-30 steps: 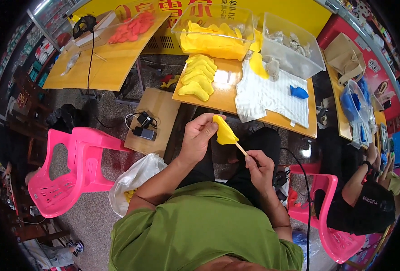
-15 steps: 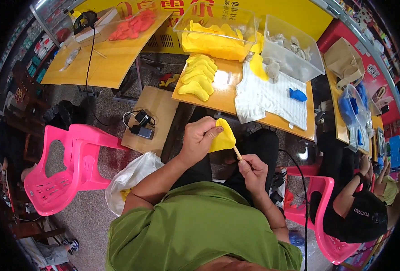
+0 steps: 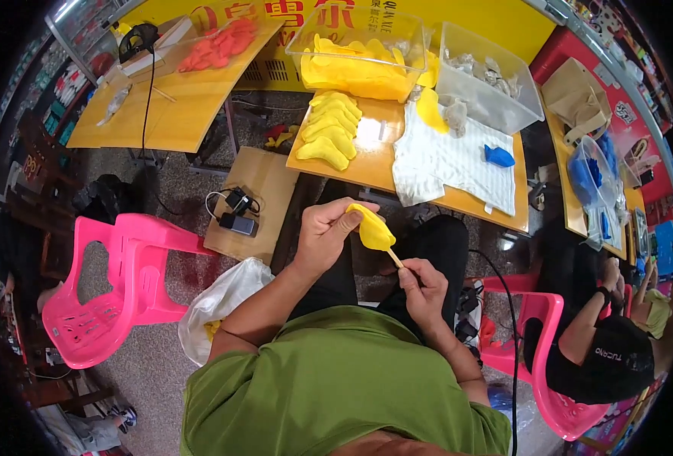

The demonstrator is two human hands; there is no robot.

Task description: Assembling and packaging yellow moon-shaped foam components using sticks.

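Head view, one moment, seated person in a green shirt.

Item 1: yellow fabric piece, soft and pointed, held above the lap, in front of the desk. Left hand closed on its upper end, thumb on top. Right hand closed on a thin wooden stick that enters the piece from below; how deep the stick goes is hidden inside the fabric.

Item 2: row of finished yellow pieces, stacked overlapping on the desk's left part.

Item 3: clear plastic bin at the desk's far edge, filled with yellow pieces. Second clear bin to its right, grey-white contents too small to make out.

Item 4: white cloth spread on the desk, a small blue piece lying on it.

Item 5: yellow sign with red characters behind the bins, cut off by the top rim.

Item 6: wooden board on the floor, left of the knees, carrying a black power adapter with cable.

Item 7: white plastic bag by the left elbow, contents partly hidden.

Item 8: pink plastic chair at left. Second pink chair at right, seating another person in black, partly cut off by the rim.
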